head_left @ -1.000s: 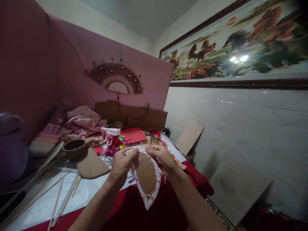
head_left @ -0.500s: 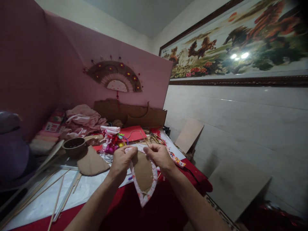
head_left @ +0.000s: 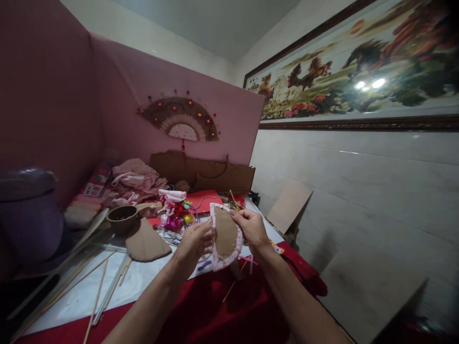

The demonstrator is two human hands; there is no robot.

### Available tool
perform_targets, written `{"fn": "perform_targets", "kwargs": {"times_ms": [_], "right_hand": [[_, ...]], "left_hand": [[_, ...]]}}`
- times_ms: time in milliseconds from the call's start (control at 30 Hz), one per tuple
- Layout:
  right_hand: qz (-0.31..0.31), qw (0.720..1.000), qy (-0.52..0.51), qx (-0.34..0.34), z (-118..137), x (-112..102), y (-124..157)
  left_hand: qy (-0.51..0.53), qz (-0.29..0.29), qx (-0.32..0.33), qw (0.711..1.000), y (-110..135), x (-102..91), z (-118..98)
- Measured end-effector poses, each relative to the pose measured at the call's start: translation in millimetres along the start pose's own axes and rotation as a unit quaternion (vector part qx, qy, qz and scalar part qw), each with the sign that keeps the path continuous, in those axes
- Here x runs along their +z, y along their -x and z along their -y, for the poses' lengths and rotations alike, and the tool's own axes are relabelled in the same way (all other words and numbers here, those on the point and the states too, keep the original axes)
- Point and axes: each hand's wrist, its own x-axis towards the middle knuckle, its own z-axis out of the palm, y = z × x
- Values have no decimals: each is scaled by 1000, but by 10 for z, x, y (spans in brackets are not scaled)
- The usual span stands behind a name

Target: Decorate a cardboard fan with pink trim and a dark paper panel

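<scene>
A petal-shaped cardboard piece [head_left: 225,234] with its edge wrapped in pale pink printed fabric is held up in front of me, plain brown side facing me. My right hand [head_left: 254,231] pinches its upper right edge between thumb and fingers. A thin stick [head_left: 232,195] shows just above those fingertips; whether they hold it I cannot tell. My left hand [head_left: 198,239] is at the left edge, thumb against the fabric border and fingers loosely curled, partly behind the piece.
Behind the hands lie red paper [head_left: 204,200] and bagged colourful craft bits [head_left: 174,215]. To the left are a brown bowl [head_left: 122,219], a cut cardboard fan shape [head_left: 147,242] and thin wooden sticks [head_left: 96,301]. A decorated fan [head_left: 182,119] hangs on the pink board.
The cardboard piece has turned, its pointed end no longer facing down towards me. My left hand has slid down its left edge and loosened. The view has shifted slightly left.
</scene>
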Motion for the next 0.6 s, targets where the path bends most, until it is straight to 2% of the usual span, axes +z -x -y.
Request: {"fn": "perform_targets", "kwargs": {"times_ms": [167,233,300,333,433,600], "right_hand": [[4,1000,-3,-6,-51,3,-45],[-1,1000,-22,-4,-16,-4,-56],[-25,998,-55,-5,43,-14,-102],[-44,996,-71,-10,74,-16,-142],[-95,991,-83,-34,136,0,-301],[-141,984,-68,-82,111,37,-473]], "left_hand": [[-28,-11,28,999,-9,-39,41],[-23,-30,48,998,-19,-57,20],[-18,-68,98,993,-32,-83,-43],[-16,-91,132,987,-38,-100,-90],[-57,-182,277,942,-45,-153,-268],[-143,-217,357,897,-6,-185,-591]]}}
